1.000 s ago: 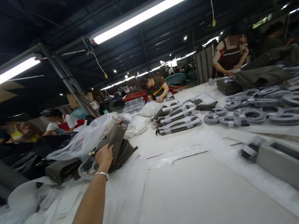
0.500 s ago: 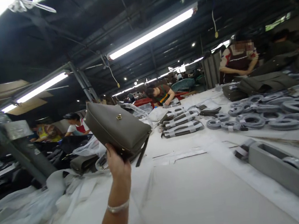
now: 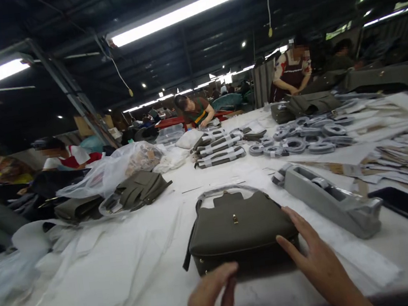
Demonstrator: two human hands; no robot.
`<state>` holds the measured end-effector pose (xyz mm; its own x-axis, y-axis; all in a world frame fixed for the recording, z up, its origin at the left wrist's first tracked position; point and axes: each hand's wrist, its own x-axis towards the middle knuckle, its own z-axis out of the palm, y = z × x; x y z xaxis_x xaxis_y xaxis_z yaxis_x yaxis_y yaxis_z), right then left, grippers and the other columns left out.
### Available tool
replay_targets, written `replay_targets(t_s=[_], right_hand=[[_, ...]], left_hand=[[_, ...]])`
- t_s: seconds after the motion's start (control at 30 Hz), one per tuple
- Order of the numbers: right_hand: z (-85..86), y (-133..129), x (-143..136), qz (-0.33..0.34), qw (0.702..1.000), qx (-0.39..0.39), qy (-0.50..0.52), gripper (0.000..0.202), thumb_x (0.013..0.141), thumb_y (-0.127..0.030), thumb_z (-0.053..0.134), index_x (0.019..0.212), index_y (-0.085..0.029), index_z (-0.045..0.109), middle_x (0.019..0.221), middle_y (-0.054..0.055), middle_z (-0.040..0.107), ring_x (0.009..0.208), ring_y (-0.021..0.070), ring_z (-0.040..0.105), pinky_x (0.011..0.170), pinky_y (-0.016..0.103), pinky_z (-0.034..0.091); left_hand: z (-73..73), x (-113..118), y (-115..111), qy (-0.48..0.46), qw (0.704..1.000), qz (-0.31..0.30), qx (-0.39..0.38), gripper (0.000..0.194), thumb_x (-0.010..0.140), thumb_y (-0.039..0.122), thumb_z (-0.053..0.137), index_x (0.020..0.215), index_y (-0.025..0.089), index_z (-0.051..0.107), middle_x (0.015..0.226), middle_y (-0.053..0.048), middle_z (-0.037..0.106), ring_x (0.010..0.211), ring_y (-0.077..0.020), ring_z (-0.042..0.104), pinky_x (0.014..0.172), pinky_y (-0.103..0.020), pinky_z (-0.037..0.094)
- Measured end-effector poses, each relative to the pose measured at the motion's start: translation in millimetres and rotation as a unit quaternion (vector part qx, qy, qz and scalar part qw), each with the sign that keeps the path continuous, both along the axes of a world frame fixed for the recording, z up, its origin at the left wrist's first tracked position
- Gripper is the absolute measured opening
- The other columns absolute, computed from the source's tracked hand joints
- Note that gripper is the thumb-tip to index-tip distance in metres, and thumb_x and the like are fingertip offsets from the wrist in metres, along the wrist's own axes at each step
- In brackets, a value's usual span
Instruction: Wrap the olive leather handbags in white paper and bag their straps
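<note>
The handbag is lying flat on the white table, front side up, right in front of the person. The left hand is reaching to its near edge with fingers loosely curled, the fingertips at the bag's bottom. The right hand is resting open, fingers spread, on the bag's near right corner. Just right of the bag a grey tape dispenser is sitting (well apart from the hands). Farther left, more bags in plastic wrap are piling up; beyond, rolled straps are lying, and other workers are bending over the table's far end.
</note>
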<state>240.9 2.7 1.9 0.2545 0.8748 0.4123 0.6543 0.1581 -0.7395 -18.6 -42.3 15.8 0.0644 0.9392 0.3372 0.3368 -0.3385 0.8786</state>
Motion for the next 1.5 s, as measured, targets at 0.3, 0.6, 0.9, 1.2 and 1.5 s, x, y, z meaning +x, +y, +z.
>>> replay_targets(t_s=[0.3,0.6,0.9,1.2,1.5], right_hand=[[6.3,-24,9,-0.019,0.998,-0.009,-0.055,0.058,0.088,-0.060,0.055,0.137,-0.030,0.051,0.141,0.005,0.058,0.128,0.0297,0.057,0.106,0.049,0.049],[47.8,-22,17,0.231,0.893,0.065,-0.382,0.079,0.082,-0.040,0.072,0.152,-0.031,0.036,0.153,0.005,0.046,0.140,0.0326,0.042,0.117,0.056,0.029],[17.7,-4,14,0.274,0.863,0.071,-0.418,0.075,0.083,-0.005,0.054,0.149,-0.036,0.040,0.148,-0.001,0.052,0.134,0.0280,0.050,0.109,0.049,0.042],[-4.0,-26,11,0.289,0.870,0.040,-0.399,0.068,0.089,-0.025,0.061,0.152,-0.031,0.036,0.154,0.002,0.044,0.142,0.0290,0.040,0.113,0.049,0.038],[13.0,-24,2,0.283,0.871,-0.003,-0.402,0.059,0.090,-0.042,0.065,0.146,-0.033,0.047,0.149,0.001,0.051,0.135,0.0308,0.050,0.109,0.052,0.043]], left_hand=[[9.4,-47,48,0.235,0.965,0.073,0.085,0.062,0.090,0.043,0.063,0.147,0.028,0.042,0.148,-0.009,0.051,0.136,-0.0273,0.048,0.110,-0.047,0.043],[45.7,-32,40,0.431,0.876,-0.125,0.176,0.084,0.076,0.056,0.074,0.149,0.033,0.040,0.155,-0.011,0.039,0.144,-0.0366,0.034,0.116,-0.062,0.025],[18.5,-23,57,0.408,0.882,-0.201,0.124,0.062,0.095,0.019,0.055,0.147,0.045,0.036,0.150,-0.002,0.046,0.138,-0.0316,0.044,0.114,-0.055,0.034],[-6.5,-30,29,0.442,0.864,-0.210,0.117,0.073,0.090,0.020,0.062,0.152,0.041,0.028,0.161,-0.003,0.027,0.146,-0.0315,0.028,0.116,-0.055,0.031],[-12.0,-11,28,0.392,0.897,-0.181,0.097,0.088,0.073,0.045,0.082,0.147,0.047,0.035,0.162,-0.009,0.023,0.145,-0.0439,0.024,0.110,-0.072,0.024]])
